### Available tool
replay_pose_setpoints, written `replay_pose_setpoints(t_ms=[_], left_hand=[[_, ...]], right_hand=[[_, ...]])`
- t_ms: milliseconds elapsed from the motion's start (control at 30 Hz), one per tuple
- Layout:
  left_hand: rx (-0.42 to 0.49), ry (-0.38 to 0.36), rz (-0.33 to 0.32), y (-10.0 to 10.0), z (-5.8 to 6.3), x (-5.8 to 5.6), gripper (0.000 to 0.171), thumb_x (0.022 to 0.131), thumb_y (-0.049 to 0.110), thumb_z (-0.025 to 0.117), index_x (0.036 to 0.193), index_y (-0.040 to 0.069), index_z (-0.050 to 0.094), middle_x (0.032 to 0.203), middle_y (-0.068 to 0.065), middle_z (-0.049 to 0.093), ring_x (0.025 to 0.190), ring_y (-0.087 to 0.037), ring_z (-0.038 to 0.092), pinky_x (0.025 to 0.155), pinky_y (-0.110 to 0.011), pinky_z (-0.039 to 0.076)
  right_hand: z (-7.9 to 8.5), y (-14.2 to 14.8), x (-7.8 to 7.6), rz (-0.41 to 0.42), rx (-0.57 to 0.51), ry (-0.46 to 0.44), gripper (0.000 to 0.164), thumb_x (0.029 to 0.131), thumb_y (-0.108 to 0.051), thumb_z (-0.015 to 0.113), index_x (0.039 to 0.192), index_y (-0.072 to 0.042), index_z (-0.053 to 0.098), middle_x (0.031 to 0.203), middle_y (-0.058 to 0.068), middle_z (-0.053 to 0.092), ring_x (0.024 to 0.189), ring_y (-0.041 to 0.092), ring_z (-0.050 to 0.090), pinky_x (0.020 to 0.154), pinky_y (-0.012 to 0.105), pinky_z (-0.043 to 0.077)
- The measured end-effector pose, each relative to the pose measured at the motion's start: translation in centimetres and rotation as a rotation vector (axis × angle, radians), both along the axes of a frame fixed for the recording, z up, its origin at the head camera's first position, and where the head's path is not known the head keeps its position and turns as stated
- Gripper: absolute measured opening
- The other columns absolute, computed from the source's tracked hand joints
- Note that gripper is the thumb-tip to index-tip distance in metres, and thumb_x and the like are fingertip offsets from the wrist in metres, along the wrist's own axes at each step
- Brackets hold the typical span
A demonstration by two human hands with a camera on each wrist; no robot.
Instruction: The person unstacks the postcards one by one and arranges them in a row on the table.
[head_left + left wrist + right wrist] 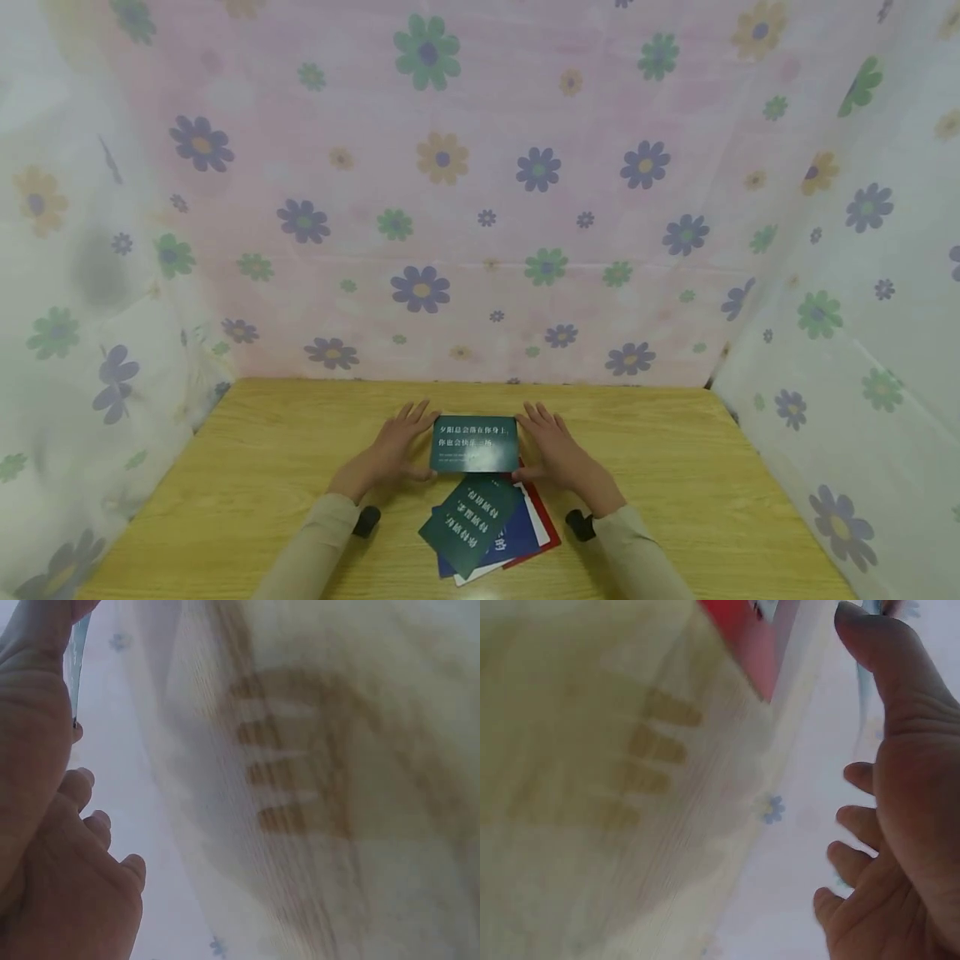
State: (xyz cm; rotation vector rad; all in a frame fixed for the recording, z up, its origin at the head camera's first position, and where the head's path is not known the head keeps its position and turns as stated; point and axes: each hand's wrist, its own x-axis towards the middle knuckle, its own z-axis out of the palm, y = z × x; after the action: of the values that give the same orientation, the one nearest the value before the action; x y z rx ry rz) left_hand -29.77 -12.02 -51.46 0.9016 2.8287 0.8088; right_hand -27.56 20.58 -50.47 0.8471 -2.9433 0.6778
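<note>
A dark green card (476, 444) with white lettering lies level between the two hands in the head view. My left hand (388, 454) holds its left edge, thumb at the near corner and index finger at the far one. The right hand (558, 457) grips the right edge the same way. In both wrist views the card shows only as a thin edge by the thumb, and the other fingers are spread. Just below it, a fanned pile holds another green card (471, 523), a blue card (525, 537), a white card and a red card (542, 510), partly overlapping.
The wooden table (247, 483) stretches to both sides of the hands. A flower-patterned cloth (480, 208) hangs behind it and along both sides. Dark straps (367, 522) sit at the wrists, beside the pile.
</note>
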Motion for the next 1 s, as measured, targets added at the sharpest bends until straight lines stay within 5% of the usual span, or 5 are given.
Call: replay_pose_setpoints(t_ms=[533,1000], left_hand=[[-0.044,-0.114,0.038,0.9,-0.3,-3.8,0.095,0.081,0.027,0.087,0.157,0.002,0.036,0.166,-0.024,0.023,0.153,-0.05,0.014,0.122,-0.068,0.017],[-0.063,-0.226,0.081,1.1,0.5,-6.2,0.098,0.084,0.031,0.085,0.161,0.011,0.029,0.167,-0.017,0.024,0.154,-0.045,0.017,0.121,-0.067,0.023]], right_hand=[[-0.7,0.8,-5.4,0.062,0.02,-0.04,0.093,0.082,-0.032,0.086,0.15,0.011,0.038,0.157,0.036,0.032,0.147,0.055,0.026,0.119,0.068,0.024],[-1.2,0.9,-7.9,0.003,0.021,-0.13,0.092,0.085,-0.032,0.084,0.155,0.003,0.035,0.163,0.028,0.027,0.151,0.05,0.02,0.122,0.065,0.023]])
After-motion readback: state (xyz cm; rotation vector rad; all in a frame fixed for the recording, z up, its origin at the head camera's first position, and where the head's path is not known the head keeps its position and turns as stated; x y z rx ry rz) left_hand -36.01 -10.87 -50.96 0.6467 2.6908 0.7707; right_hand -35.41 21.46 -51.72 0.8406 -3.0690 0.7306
